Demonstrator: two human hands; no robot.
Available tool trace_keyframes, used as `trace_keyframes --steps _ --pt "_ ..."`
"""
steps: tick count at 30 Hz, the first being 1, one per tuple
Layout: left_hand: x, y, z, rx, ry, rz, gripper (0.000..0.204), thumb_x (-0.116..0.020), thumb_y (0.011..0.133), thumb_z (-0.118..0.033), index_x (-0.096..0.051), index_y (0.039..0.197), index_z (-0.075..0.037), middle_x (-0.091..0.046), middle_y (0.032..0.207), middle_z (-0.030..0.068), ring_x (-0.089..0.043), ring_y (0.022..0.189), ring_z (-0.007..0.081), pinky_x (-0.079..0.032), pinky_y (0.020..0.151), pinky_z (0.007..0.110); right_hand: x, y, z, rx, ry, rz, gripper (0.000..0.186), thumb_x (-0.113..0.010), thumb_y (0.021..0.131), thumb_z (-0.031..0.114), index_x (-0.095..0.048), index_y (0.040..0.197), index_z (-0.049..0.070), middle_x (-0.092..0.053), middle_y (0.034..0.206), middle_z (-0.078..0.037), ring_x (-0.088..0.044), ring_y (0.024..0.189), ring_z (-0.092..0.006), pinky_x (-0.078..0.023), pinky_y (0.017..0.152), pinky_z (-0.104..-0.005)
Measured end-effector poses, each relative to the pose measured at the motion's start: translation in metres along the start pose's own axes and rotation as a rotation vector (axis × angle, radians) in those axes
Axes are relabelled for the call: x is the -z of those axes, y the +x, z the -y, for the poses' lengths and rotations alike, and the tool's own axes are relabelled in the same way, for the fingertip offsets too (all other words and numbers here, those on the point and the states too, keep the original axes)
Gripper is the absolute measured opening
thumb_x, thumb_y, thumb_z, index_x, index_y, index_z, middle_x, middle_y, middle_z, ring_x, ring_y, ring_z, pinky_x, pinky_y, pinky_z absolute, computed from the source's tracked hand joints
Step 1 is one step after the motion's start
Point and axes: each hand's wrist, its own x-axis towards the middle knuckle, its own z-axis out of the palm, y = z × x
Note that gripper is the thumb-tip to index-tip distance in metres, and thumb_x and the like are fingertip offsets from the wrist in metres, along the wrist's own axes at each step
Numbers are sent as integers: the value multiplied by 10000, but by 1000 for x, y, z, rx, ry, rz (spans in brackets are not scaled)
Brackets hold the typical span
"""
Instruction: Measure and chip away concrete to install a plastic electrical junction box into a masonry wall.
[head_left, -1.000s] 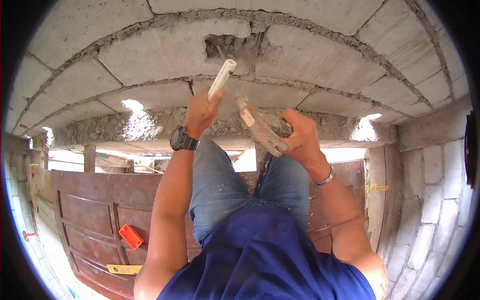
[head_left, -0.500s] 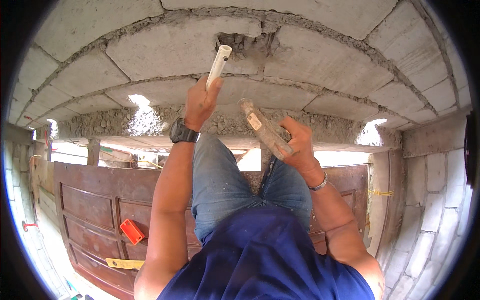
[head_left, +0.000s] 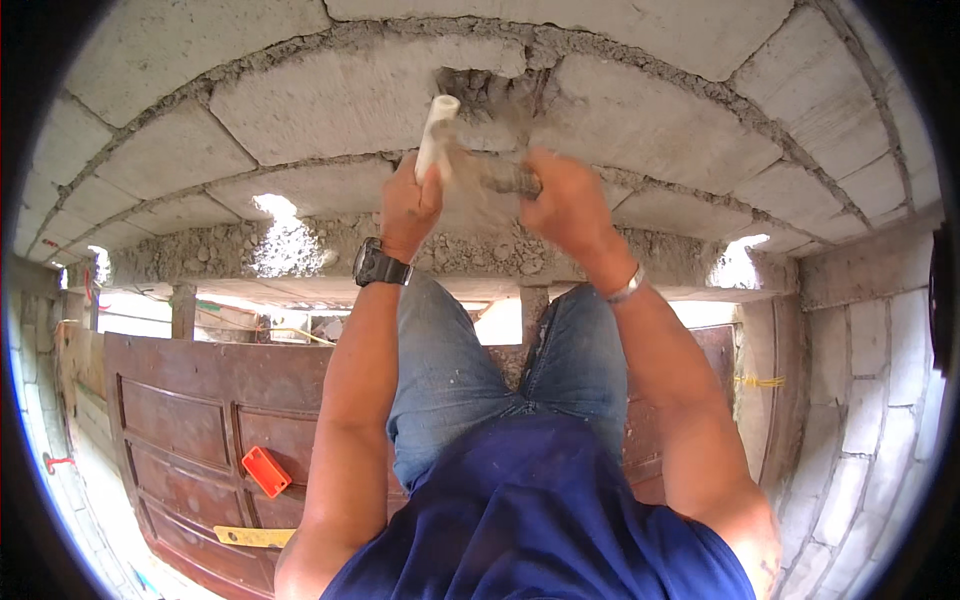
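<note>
My left hand (head_left: 408,205), with a dark watch on the wrist, grips a short white plastic pipe (head_left: 437,128), its open end raised in front of a rough hole (head_left: 495,90) in the grey block wall (head_left: 660,110). My right hand (head_left: 565,205) is wrapped round a rough, weathered piece of wood (head_left: 505,176). Its far end is smeared by motion beside the pipe, so I cannot tell whether they touch.
A concrete ledge (head_left: 190,255) with bright gaps crosses below the block wall. A brown panelled door (head_left: 170,420) lies beneath my legs, with an orange-red rectangular object (head_left: 266,472) and a yellow bar (head_left: 250,536) on it. Block walls (head_left: 860,420) flank both sides.
My right hand has swung up and left, bringing the wood from right of the pipe to right beside it. My left hand holds the pipe in roughly the same place.
</note>
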Motion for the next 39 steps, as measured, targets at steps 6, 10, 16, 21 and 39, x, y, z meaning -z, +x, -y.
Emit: trace_keyframes --steps 6,10,16,21,39 --pt "7 3 -16 273 38 130 455 -561 916 -438 -573 883 16 -547 643 142 -509 571 220 -439 564 361 21 15 46 -263 6 53 222 -754 640 98 -590 789 79 -550 656 -106 -566 633 -324 -459 611 -392" --pt "1 3 -11 242 -66 84 427 -576 921 -415 -579 883 10 -536 640 86 -478 592 151 -425 556 325 9 15 13 65 140 0 248 -768 656 151 -585 812 90 -546 649 -102 -565 620 -315 -474 610 -402" --pt "7 4 -3 342 119 127 451 -584 905 -448 -596 909 4 -550 642 110 -517 588 181 -438 568 346 16 9 34 -169 23 45 270 -793 674 206 -575 779 86 -510 611 -69 -530 546 -273 -456 575 -393" --pt "5 6 -5 196 129 130 482 -604 879 -485 -604 919 -5 -581 674 171 -582 603 312 -459 571 387 23 6 44 -141 182 -15 277 -804 672 197 -572 772 83 -477 591 -50 -490 512 -251 -449 566 -379" --pt "-6 9 30 246 44 122 479 -571 905 -461 -596 858 16 -591 669 169 -598 629 278 -464 586 368 19 24 35 -149 86 29 210 -756 634 102 -601 776 97 -519 603 -49 -521 518 -249 -438 523 -385"
